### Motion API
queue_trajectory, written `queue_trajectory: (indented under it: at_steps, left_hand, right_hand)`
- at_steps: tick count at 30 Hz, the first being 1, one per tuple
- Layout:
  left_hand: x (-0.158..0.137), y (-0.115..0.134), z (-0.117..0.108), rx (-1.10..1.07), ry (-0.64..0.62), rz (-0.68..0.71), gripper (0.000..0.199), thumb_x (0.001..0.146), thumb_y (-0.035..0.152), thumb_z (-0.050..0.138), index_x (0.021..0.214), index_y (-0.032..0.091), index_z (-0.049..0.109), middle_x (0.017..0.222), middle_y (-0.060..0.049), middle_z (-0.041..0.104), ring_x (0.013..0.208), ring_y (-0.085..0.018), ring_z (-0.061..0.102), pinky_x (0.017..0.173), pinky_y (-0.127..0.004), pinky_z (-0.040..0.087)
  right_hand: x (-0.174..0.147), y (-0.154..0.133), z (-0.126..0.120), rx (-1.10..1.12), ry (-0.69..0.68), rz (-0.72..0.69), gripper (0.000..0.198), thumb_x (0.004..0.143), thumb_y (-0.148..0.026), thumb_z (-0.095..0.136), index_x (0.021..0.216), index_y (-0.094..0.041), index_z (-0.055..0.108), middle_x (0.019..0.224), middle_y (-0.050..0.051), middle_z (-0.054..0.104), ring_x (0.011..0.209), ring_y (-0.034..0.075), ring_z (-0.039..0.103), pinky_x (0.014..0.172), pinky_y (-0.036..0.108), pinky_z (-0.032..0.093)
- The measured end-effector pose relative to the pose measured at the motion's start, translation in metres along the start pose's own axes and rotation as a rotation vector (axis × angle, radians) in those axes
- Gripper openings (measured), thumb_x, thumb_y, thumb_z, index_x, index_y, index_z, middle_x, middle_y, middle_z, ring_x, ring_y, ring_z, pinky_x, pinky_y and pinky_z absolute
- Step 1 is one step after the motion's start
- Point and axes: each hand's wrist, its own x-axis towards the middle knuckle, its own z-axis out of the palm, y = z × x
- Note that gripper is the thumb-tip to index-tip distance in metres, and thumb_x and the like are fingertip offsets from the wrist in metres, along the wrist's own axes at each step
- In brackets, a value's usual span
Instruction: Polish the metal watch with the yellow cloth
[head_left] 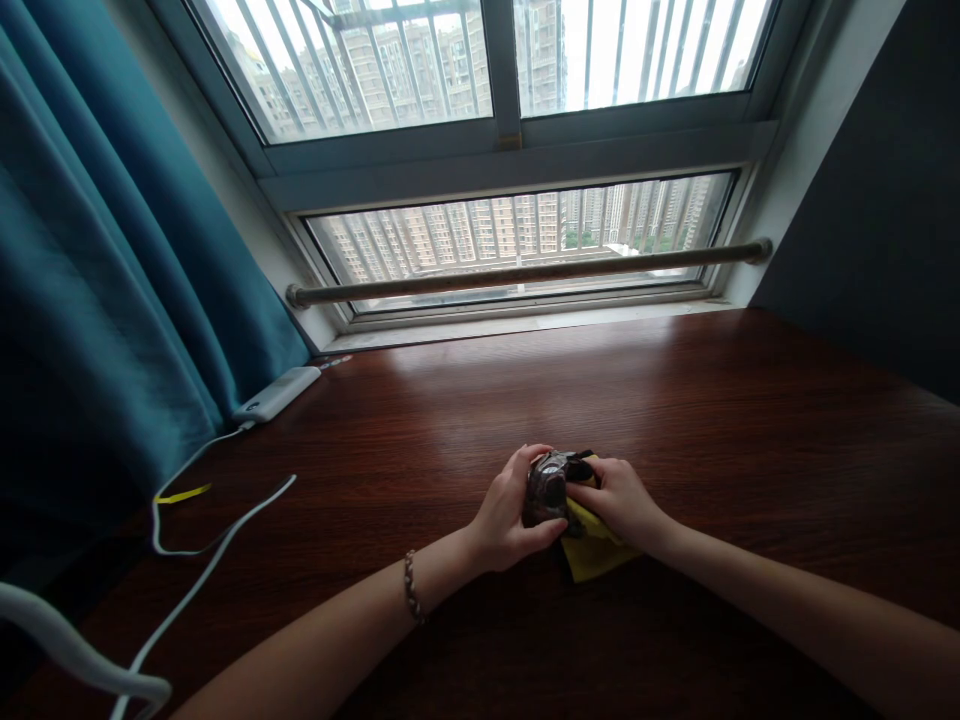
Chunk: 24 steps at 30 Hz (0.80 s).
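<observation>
My left hand is wrapped round the left side of a small, shiny dark camera, thumb below and fingers over the top. A round, lens-like part shows on the side facing me; finer detail is too small to read. From the right, my right hand grips a yellow cloth against the camera's right side. One corner of the cloth hangs down below the fingers. Something black shows at the top between the right fingertips and the camera; I cannot tell what part it is.
Beneath my hands lies a dark reddish wooden tabletop. At the left are a white power strip, a white cable and a blue curtain. A metal rail crosses the window behind the table.
</observation>
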Motion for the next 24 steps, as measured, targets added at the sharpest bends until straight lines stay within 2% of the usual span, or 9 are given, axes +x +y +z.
queue_trajectory:
  at_steps: [3, 6, 8, 10, 12, 16, 21, 24]
  left_hand:
    - [-0.001, -0.003, 0.004, -0.008, -0.02, 0.009, 0.078, 0.071, 0.041, 0.064, 0.134, 0.014, 0.025, 0.131, -0.019, 0.045, 0.121, -0.03, 0.046, 0.104, -0.047, 0.036]
    - [-0.001, -0.007, 0.01, 0.001, -0.012, 0.007, 0.104, 0.059, 0.038, 0.077, 0.139, 0.015, 0.014, 0.136, -0.021, 0.039, 0.126, -0.032, 0.042, 0.106, -0.048, 0.035]
    - [0.0, -0.009, 0.013, 0.027, 0.012, 0.002, 0.112, 0.056, 0.037, 0.08, 0.139, 0.016, 0.009, 0.137, -0.022, 0.037, 0.127, -0.032, 0.041, 0.106, -0.048, 0.035]
    - [0.002, -0.01, 0.014, 0.06, 0.049, 0.014, 0.106, 0.059, 0.038, 0.078, 0.138, 0.018, 0.011, 0.14, -0.021, 0.034, 0.127, -0.031, 0.041, 0.106, -0.048, 0.036]
    - [0.003, -0.009, 0.014, 0.119, 0.106, 0.054, 0.099, 0.058, 0.04, 0.078, 0.135, 0.02, 0.019, 0.14, -0.019, 0.033, 0.129, -0.031, 0.039, 0.107, -0.048, 0.034]
    - [0.003, -0.002, 0.011, 0.198, 0.195, 0.11, 0.093, 0.057, 0.041, 0.078, 0.132, 0.02, 0.027, 0.13, -0.015, 0.045, 0.122, -0.03, 0.045, 0.104, -0.048, 0.038]
    - [0.002, 0.004, 0.005, 0.019, 0.099, 0.041, 0.09, 0.058, 0.034, 0.079, 0.132, 0.018, 0.03, 0.125, -0.015, 0.053, 0.113, -0.027, 0.055, 0.099, -0.039, 0.044]
    - [0.003, 0.002, 0.0, -0.041, 0.054, 0.013, 0.091, 0.056, 0.034, 0.08, 0.132, 0.016, 0.033, 0.124, -0.015, 0.055, 0.113, -0.028, 0.055, 0.102, -0.041, 0.04]
  right_hand:
    - [0.001, 0.001, 0.0, -0.029, 0.039, 0.007, 0.032, 0.079, -0.044, 0.057, 0.074, -0.014, 0.066, 0.074, 0.003, 0.064, 0.069, 0.016, 0.056, 0.064, 0.025, 0.035]
    - [0.002, 0.002, 0.002, -0.027, 0.062, 0.017, 0.034, 0.08, -0.045, 0.056, 0.073, -0.013, 0.066, 0.073, 0.004, 0.063, 0.069, 0.017, 0.055, 0.063, 0.026, 0.034]
    - [0.003, 0.003, 0.002, -0.017, 0.072, 0.028, 0.035, 0.081, -0.045, 0.055, 0.071, -0.013, 0.066, 0.071, 0.003, 0.062, 0.068, 0.016, 0.055, 0.062, 0.025, 0.034]
    - [0.004, 0.003, 0.002, -0.01, 0.069, 0.052, 0.037, 0.08, -0.047, 0.055, 0.069, -0.013, 0.066, 0.068, 0.003, 0.061, 0.066, 0.016, 0.054, 0.06, 0.025, 0.033]
    - [0.004, 0.002, 0.002, -0.01, 0.052, 0.063, 0.038, 0.079, -0.048, 0.056, 0.069, -0.013, 0.066, 0.067, 0.002, 0.06, 0.066, 0.016, 0.055, 0.059, 0.025, 0.033]
    - [0.003, 0.002, 0.001, -0.015, 0.044, 0.034, 0.036, 0.079, -0.047, 0.057, 0.075, -0.014, 0.068, 0.072, 0.002, 0.062, 0.071, 0.017, 0.057, 0.062, 0.024, 0.035]
    - [0.001, 0.003, 0.001, 0.014, 0.047, 0.037, 0.029, 0.078, -0.043, 0.06, 0.08, -0.016, 0.069, 0.079, 0.002, 0.065, 0.075, 0.018, 0.058, 0.066, 0.025, 0.037]
    - [0.001, 0.003, 0.001, 0.025, 0.045, 0.047, 0.03, 0.078, -0.044, 0.06, 0.083, -0.015, 0.068, 0.081, 0.003, 0.066, 0.076, 0.019, 0.059, 0.067, 0.025, 0.038]
